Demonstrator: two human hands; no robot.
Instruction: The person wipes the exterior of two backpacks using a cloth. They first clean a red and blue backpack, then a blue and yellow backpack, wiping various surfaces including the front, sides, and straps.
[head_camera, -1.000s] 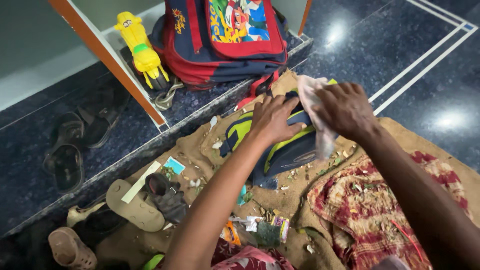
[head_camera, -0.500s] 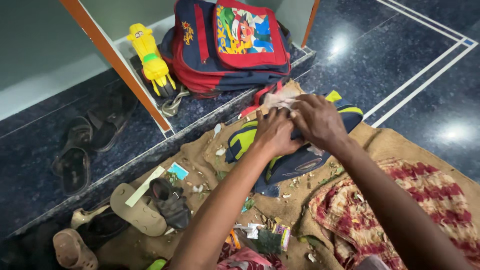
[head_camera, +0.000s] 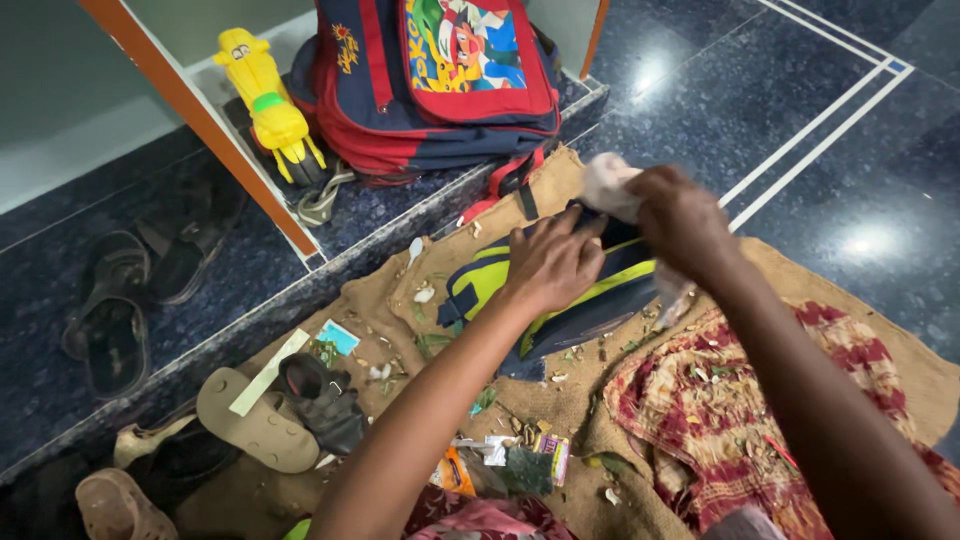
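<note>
We press our left hand (head_camera: 548, 262), fingers spread flat, on the navy-and-yellow bag (head_camera: 540, 300), while our right hand (head_camera: 680, 215) closes around a pale cloth (head_camera: 607, 186).

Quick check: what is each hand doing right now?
Left hand: open, fingers pressed flat on the small bag.
Right hand: closed around a pale cloth, held over the bag.
</note>
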